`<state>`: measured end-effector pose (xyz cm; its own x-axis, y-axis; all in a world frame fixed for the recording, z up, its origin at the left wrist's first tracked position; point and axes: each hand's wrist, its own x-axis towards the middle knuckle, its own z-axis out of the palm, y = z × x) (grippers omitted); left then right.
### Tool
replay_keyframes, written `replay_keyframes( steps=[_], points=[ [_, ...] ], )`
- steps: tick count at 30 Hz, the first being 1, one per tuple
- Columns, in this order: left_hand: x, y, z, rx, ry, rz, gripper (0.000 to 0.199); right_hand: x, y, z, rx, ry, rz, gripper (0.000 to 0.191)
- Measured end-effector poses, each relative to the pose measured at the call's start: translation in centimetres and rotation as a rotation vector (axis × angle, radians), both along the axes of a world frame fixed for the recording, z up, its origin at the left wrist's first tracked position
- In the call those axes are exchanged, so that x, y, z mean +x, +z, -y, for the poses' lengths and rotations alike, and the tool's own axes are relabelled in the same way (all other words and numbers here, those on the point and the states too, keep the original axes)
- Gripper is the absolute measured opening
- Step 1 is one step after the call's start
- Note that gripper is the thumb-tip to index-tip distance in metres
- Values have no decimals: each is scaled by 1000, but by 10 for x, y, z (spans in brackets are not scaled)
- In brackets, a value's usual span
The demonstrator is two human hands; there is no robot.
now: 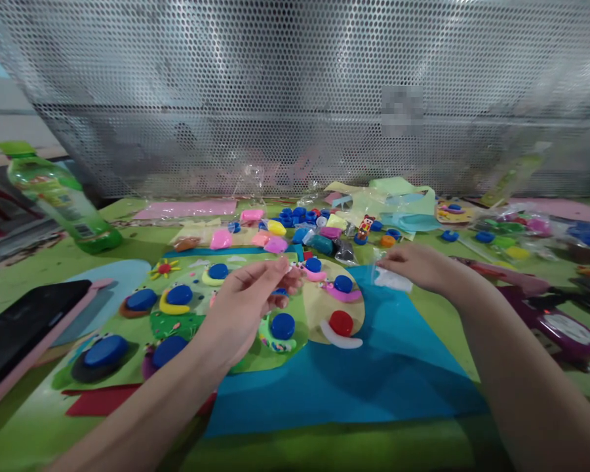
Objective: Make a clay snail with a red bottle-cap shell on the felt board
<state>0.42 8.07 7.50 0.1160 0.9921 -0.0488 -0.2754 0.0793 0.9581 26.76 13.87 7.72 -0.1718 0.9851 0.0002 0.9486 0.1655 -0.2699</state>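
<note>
My left hand (246,295) is closed in a pinch above the craft picture, a tiny white bit at its fingertips, mostly hidden. To the right, the fingers of my right hand (415,265) are closed on a small clear bag of white clay (393,280), low over the blue sheet (344,387). Clay snails with bottle-cap shells cover the picture. Among them, a white clay strip (341,336) curves under a red cap (341,322), and a green speckled snail (278,342) carries a blue cap (282,326). My left hand and forearm hide part of the picture.
Behind the picture lie bagged clay lumps (275,244) and a pile of blue caps (299,215). At left are a green bottle (61,196) and a phone (24,328). A purple object (560,328) lies at right. A perforated metal panel (275,98) closes off the back.
</note>
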Motion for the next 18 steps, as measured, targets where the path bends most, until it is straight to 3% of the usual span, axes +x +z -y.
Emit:
replay_keyframes(
  steps=[4,9,12,14,18],
  points=[
    [0,0,0,42,-12,-54,18,0,1,-2,-54,-98,76,33],
    [0,0,2,106,-6,-232,13,0,-1,-2,-157,-47,118,32],
    [2,3,7,224,-20,-413,8,-4,2,2,-178,30,121,21],
    [3,5,9,338,-12,-525,6,-11,8,8,-142,105,66,26],
    [5,2,11,646,5,-724,10,-32,19,28,-94,402,-285,26]
  ],
)
